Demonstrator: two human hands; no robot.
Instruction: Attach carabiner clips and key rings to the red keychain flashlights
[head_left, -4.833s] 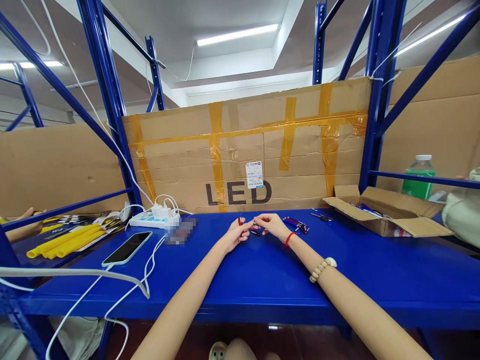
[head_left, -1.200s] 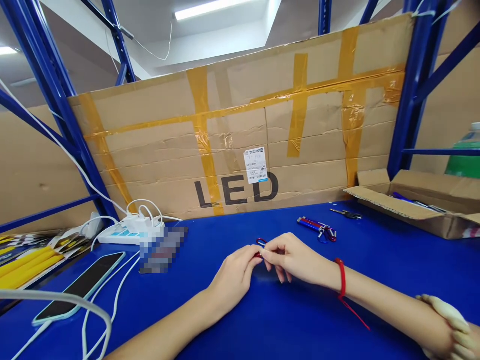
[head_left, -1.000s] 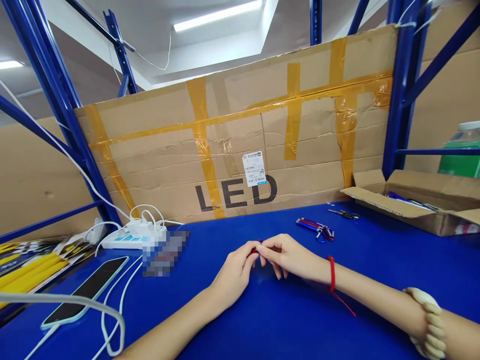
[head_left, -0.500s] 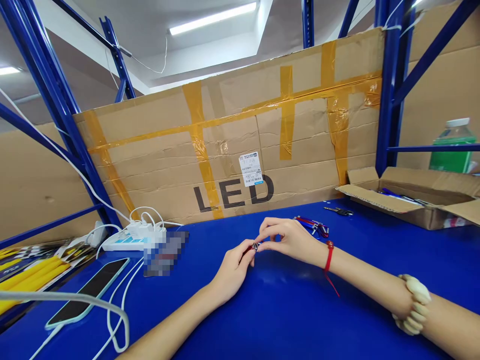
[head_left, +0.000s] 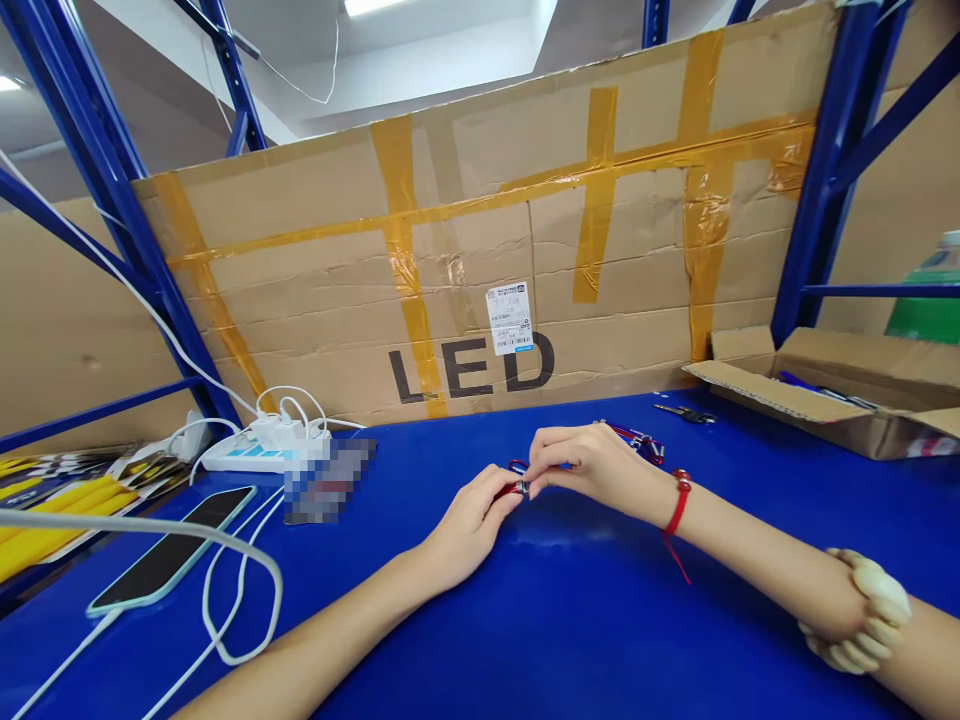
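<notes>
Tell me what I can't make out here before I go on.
- Red piece, head view: mostly hidden by the left hand and right hand; shape unclear.
- Pixelated patch: blurred out.
- Green bottle: cut by the right edge.
- Open carton: contents too small.

Over the blue tabletop [head_left: 570, 620], the left hand [head_left: 469, 525] and right hand [head_left: 592, 468] meet fingertip to fingertip, pinching a small red carabiner [head_left: 514, 480] between them. Just behind the right hand lie more red and blue carabiners [head_left: 637, 438]. A phone [head_left: 169, 548] lies at left, an open cardboard box [head_left: 825, 395] at right.
</notes>
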